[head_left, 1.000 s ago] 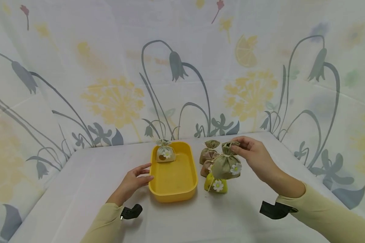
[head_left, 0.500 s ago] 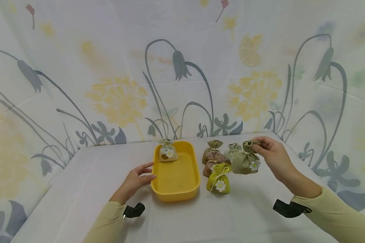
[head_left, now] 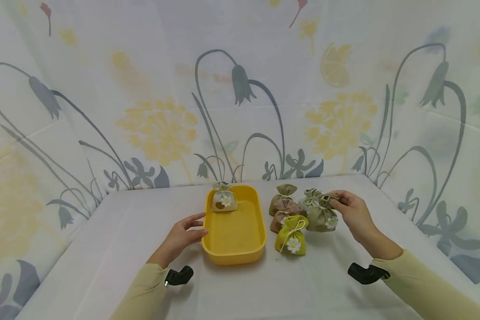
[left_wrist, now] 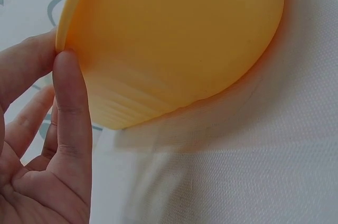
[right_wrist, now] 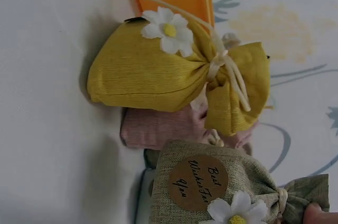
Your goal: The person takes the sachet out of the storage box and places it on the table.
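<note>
My right hand (head_left: 354,213) pinches the gathered neck of a grey-green drawstring pouch (head_left: 322,218) with a white flower. In the right wrist view this pouch (right_wrist: 177,203) carries a round brown "Best Wishes For You" label, and a fingertip shows at its tied top. It hangs low beside the other pouches, overlapping a pale green pouch (head_left: 309,201) behind it. On the left, my left hand (head_left: 180,235) holds the near-left side of a yellow tray (head_left: 208,253), thumb and finger at its rim (left_wrist: 64,23). A pale pouch (head_left: 224,204) stands in the tray's far left corner.
Right of the tray stand a yellow-green pouch (head_left: 290,242) in front, a pinkish-brown pouch (head_left: 286,207) behind it and an olive-brown pouch (head_left: 275,205) farthest back. A white cloth (head_left: 240,293) covers the table. A flower-printed curtain (head_left: 240,120) rises along the back.
My right hand has carried the grey-green pouch rightward, away from in front of the others, then lowered it beside the pale green one. The left hand stays at the tray.
</note>
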Demonstrator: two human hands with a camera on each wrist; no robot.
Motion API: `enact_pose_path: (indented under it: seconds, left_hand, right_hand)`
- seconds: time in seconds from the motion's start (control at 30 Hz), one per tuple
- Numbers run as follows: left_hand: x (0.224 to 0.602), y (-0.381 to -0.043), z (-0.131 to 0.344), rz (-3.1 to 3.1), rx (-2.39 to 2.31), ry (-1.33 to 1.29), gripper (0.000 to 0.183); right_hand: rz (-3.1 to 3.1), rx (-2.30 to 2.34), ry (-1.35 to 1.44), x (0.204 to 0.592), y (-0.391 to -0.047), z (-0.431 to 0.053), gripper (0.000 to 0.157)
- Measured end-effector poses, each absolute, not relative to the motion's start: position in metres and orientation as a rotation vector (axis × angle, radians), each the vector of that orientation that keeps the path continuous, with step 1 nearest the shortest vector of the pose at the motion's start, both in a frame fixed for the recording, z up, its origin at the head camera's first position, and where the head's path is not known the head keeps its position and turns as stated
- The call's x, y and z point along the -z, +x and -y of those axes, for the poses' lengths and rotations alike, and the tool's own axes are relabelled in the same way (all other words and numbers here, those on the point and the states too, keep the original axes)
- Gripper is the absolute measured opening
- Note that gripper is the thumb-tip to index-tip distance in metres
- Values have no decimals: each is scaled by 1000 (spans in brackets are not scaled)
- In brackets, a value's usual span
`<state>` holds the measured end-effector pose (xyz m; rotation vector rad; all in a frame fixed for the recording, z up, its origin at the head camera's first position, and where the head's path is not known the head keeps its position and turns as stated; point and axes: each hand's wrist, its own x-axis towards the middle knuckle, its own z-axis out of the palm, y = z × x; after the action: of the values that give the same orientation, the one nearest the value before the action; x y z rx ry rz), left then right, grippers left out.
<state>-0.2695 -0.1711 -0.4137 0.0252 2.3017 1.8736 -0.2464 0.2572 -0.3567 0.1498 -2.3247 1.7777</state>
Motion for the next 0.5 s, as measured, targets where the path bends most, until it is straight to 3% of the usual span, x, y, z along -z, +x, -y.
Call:
enact_pose_path:
  seconds: [0.5]
  left_hand:
    - [413, -269, 171, -2273, -1904, 43, 58]
  right_hand:
    - [2336, -1836, 47, 389, -269, -252, 31]
